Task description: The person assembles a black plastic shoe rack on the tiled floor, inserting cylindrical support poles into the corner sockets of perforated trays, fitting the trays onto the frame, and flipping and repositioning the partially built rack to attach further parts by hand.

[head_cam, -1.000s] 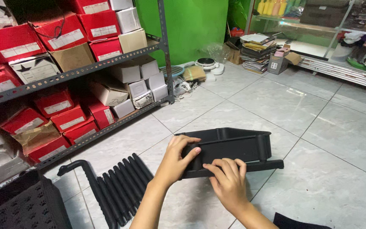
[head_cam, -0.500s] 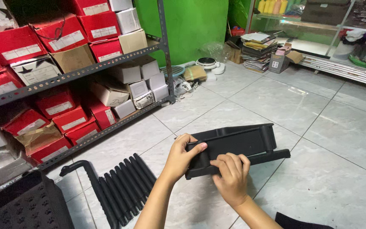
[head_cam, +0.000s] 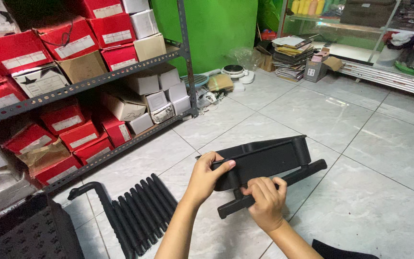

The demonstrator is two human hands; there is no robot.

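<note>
The left hand [head_cam: 206, 176] grips the black plastic shelf frame [head_cam: 264, 158] by its near rim; the right hand [head_cam: 266, 201] clasps its lower bar [head_cam: 283, 184]. Best to hold the frame level and support both ends evenly above the tiled floor [head_cam: 360, 144].

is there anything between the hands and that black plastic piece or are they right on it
Nothing visible stands between them. The left hand grips the near end of the black plastic part, thumb on its top edge, and the right hand is closed on the black bar under it, both held above the tiled floor.
</note>
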